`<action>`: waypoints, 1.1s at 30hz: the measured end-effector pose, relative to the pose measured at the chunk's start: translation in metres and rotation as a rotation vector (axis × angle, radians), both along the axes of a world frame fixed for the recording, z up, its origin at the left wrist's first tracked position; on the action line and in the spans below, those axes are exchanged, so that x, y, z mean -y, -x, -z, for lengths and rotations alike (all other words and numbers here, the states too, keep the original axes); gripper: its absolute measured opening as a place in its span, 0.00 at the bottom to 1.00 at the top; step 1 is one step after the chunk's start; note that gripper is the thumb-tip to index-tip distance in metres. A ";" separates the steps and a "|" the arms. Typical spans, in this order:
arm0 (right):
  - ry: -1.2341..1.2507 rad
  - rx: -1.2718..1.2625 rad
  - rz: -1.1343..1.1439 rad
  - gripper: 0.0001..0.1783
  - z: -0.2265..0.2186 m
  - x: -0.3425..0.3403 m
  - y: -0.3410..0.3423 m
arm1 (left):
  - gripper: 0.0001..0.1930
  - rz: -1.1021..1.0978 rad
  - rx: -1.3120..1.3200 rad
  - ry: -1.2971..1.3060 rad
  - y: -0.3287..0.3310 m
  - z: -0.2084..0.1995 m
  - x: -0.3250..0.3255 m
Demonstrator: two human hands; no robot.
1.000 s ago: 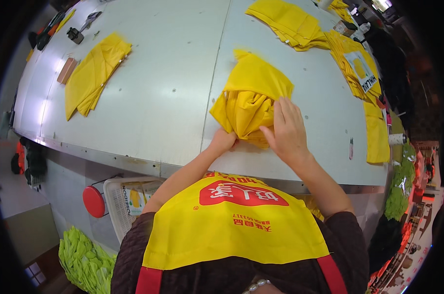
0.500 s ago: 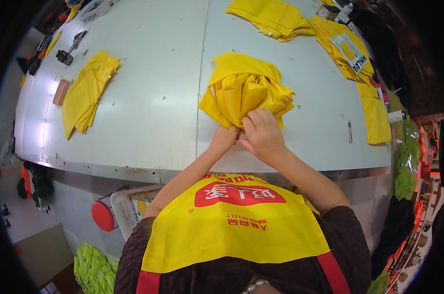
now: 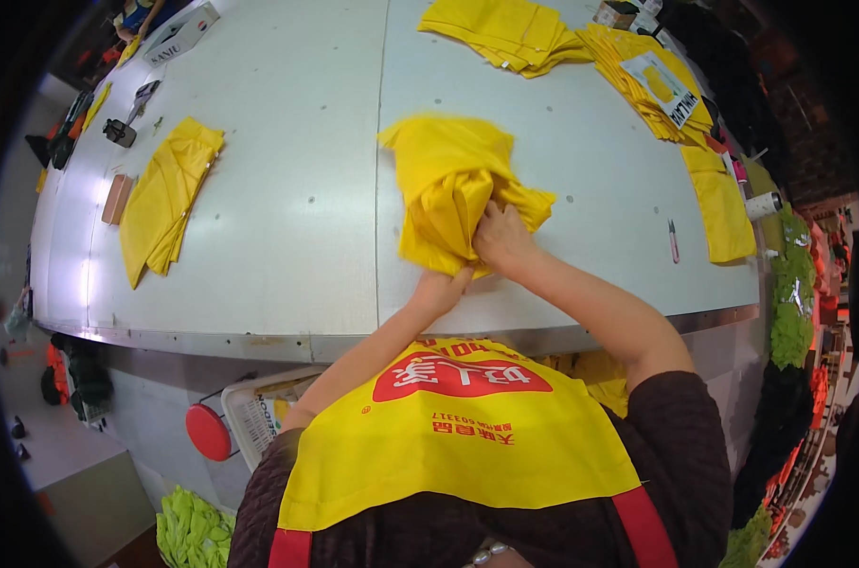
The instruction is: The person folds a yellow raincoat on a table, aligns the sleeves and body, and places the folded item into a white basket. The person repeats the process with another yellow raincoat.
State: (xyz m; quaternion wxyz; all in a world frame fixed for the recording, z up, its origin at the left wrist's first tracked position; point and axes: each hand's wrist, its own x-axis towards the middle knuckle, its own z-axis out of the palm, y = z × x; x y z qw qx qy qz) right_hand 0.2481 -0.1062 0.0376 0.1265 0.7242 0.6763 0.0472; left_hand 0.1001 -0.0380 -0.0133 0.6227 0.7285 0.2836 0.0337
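A bunched yellow cloth (image 3: 444, 180) lies on the worktable in front of me, its far part spread fairly smooth and its near part gathered in loose folds. My left hand (image 3: 441, 290) grips the near edge from below, with its fingers partly hidden by the fabric. Among the folds on the right side, my right hand (image 3: 503, 239) is closed on the cloth with its fingertips tucked in. Both hands are close together near the table's front edge.
Stacked yellow cloth pieces (image 3: 169, 204) lie on the left, beside a small brown block (image 3: 117, 199). More yellow stacks (image 3: 505, 33) sit at the far right. Small thread snips (image 3: 674, 241) and a white spool (image 3: 763, 204) are on the right. A red round seat (image 3: 208, 432) stands below the table.
My right hand has pushed deeper into the folds, and my left hand has come slightly nearer to me. The cloth's far part has shifted left and stretched out more.
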 end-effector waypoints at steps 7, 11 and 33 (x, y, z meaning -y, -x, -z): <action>-0.099 -0.058 0.036 0.27 0.027 0.005 -0.001 | 0.15 0.461 -0.185 0.026 0.020 -0.044 0.001; -0.021 -0.646 0.165 0.24 0.004 0.006 -0.016 | 0.14 0.028 0.140 -0.660 0.001 -0.116 -0.031; -0.278 -0.714 0.454 0.29 0.055 -0.073 0.036 | 0.05 0.138 0.228 -1.093 -0.038 -0.051 -0.060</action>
